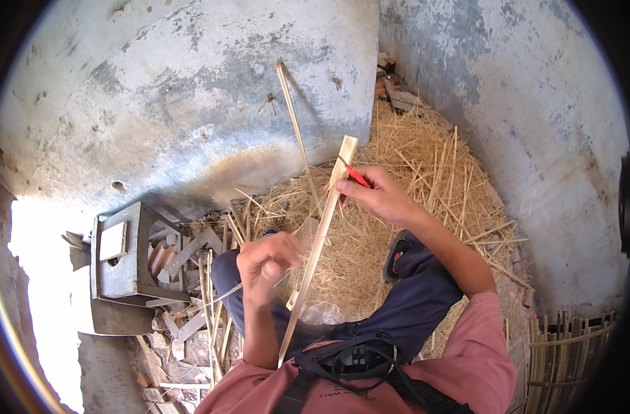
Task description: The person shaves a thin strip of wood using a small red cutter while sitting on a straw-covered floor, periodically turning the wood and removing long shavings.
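Observation:
A long, pale, flat wooden slat (318, 241) runs slantwise from my waist up past my right hand. My right hand (380, 199) grips its upper part, thumb on the face and fingers partly hidden behind. The same hand holds a slim red tool with a thin dark tip (357, 176), lying across the slat; its exact kind is unclear. Left of the slat, my left hand (268, 262) is raised with bent fingers, their tips smeared by motion. A thin pale strip (226, 294) passes near its wrist; whether the fingers hold anything is not visible.
Straw and shavings (425, 159) cover the floor between my legs and the walls. A thin stick (297, 124) leans on the far wall. To the left stand a wooden box frame (118, 259) and loose sticks with rubble (180, 331). A bundle of slats (563, 352) sits at lower right.

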The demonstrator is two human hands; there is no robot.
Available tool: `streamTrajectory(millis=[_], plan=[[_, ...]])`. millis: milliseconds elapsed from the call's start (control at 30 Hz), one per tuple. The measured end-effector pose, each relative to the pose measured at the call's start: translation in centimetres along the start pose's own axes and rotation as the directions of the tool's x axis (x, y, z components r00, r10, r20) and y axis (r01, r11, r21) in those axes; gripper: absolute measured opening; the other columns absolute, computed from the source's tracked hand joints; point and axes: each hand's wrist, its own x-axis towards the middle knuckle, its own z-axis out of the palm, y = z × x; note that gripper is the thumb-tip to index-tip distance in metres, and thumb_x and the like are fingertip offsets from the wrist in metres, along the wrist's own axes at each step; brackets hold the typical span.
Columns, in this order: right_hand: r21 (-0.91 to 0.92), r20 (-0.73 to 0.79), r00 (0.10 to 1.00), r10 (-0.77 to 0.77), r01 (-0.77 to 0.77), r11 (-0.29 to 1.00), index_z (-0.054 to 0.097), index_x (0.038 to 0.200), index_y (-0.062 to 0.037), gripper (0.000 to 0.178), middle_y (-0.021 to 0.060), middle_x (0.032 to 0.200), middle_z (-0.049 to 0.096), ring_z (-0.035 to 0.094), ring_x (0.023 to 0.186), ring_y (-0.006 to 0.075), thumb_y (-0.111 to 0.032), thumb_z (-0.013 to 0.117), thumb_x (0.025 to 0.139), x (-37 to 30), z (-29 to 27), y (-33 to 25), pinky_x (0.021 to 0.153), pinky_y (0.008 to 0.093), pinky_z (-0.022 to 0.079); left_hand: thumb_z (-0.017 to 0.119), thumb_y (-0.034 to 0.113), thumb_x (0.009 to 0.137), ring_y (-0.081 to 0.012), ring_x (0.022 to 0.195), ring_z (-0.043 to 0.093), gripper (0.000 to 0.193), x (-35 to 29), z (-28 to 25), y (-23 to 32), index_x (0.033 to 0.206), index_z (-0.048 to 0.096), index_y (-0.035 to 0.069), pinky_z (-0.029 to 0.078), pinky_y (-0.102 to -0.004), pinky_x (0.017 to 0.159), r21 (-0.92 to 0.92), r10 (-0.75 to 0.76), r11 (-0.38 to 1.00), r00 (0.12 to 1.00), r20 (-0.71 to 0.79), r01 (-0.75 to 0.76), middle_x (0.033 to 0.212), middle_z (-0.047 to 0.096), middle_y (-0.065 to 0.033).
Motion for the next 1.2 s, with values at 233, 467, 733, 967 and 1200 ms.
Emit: streamTrajectory(millis=[233, 467, 733, 967, 1200], plan=[[-0.008, -0.087, 0.995, -0.041, 0.04, 0.999, 0.078, 0.122, -0.0028, 0.036, -0.0043, 0.075, 0.062, 0.039, 0.057, 0.0023, -0.033, 0.065, 0.107, 0.8, -0.9, 2.1, 0.053, 0.0246, 0.028, 0.074, 0.043, 0.096, -0.0136, 0.05, 0.058, 0.042, -2.5, -1.0, 3.1, 0.084, 0.078, 0.003, 0.038, -0.0293, 0.047, 0.072, -0.147, 0.989, 0.953, 0.263, 0.133, 0.069, 0.072, -0.0046], [-0.008, -0.093, 0.994, -0.06, 0.059, 0.998, 0.077, 0.123, -0.0021, 0.037, 0.0001, 0.087, 0.069, 0.049, 0.067, 0.005, -0.034, 0.065, 0.108, 1.4, -1.0, 2.9, 0.062, 0.0236, 0.036, 0.082, 0.018, 0.09, -0.0322, 0.098, 0.072, 0.04, -4.8, 2.2, 3.9, 0.122, 0.068, -0.001, 0.056, -0.0415, 0.081, 0.541, -0.479, 0.832, 0.655, 0.584, 0.125, 0.117, 0.074, -0.0161], [-0.014, -0.055, 0.997, 0.057, -0.057, 0.998, 0.074, 0.13, -0.003, 0.04, 0.0038, 0.098, 0.074, 0.063, 0.087, 0.0083, -0.034, 0.069, 0.105, 1.0, -1.3, 1.2, 0.077, 0.0264, 0.048, 0.087, 0.023, 0.084, -0.0339, 0.089, 0.071, 0.042, -0.9, 1.5, 8.8, 0.116, 0.073, 0.0, 0.057, -0.0401, 0.078, 0.612, -0.538, 0.748, 0.773, 0.335, 0.256, 0.098, 0.071, -0.0154], [0.064, 0.143, 0.988, -0.062, 0.054, 0.997, 0.065, 0.143, -0.0043, 0.054, 0.0035, 0.102, 0.076, 0.068, 0.096, 0.0107, -0.023, 0.081, 0.095, 0.9, -1.3, 0.9, 0.088, 0.0288, 0.053, 0.076, 0.021, 0.099, -0.0266, 0.086, 0.068, 0.029, 3.4, 0.9, 4.1, 0.118, 0.071, -0.001, 0.055, -0.0405, 0.079, 0.666, -0.066, 0.71, 0.962, -0.264, 0.231, 0.1, 0.071, -0.016], [0.311, 0.187, 0.977, 0.107, -0.162, 0.936, 0.052, 0.149, 0.0045, 0.059, 0.0106, 0.111, 0.079, 0.056, 0.066, 0.003, -0.014, 0.074, 0.098, 0.1, -1.8, -0.2, 0.06, 0.0213, 0.043, 0.075, 0.03, 0.1, -0.0256, 0.109, 0.067, 0.062, 4.2, 4.4, -1.0, 0.147, 0.052, -0.002, 0.054, -0.0392, 0.092, 0.598, -0.321, 0.719, 0.933, -0.165, 0.353, 0.124, 0.068, -0.0166]])
